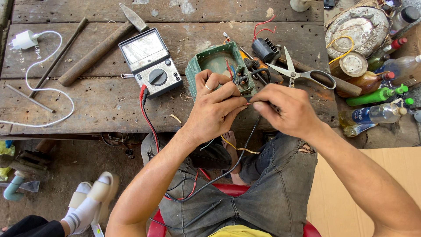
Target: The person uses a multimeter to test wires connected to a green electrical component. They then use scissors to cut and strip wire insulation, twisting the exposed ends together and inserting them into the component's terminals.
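The left hand point(215, 105) and the right hand point(287, 109) meet at the near edge of a worn plank workbench point(101, 109), fingertips pinched narrow on a thin wire end point(249, 104) held between them. The left hand wears a ring and also rests against the green metal box point(215, 61), which lies just at 12 o'clock from the hands, open side up, with wires and small parts crowded in its right half. At 10 o'clock from the box sits a grey analog multimeter point(151, 61); its red lead point(147, 116) runs off the bench edge toward the person's lap. A hammer point(103, 46) lies at 9 o'clock from the meter, and a white charger with cable point(26, 40) farther that way. Scissors point(298, 72) lie at 3 o'clock from the box, blades open, with a black finned part point(265, 48) just beyond them. Bottles point(377, 94) cluster at the far right. Someone else's socked foot in a sandal point(90, 202) shows at 7 o'clock
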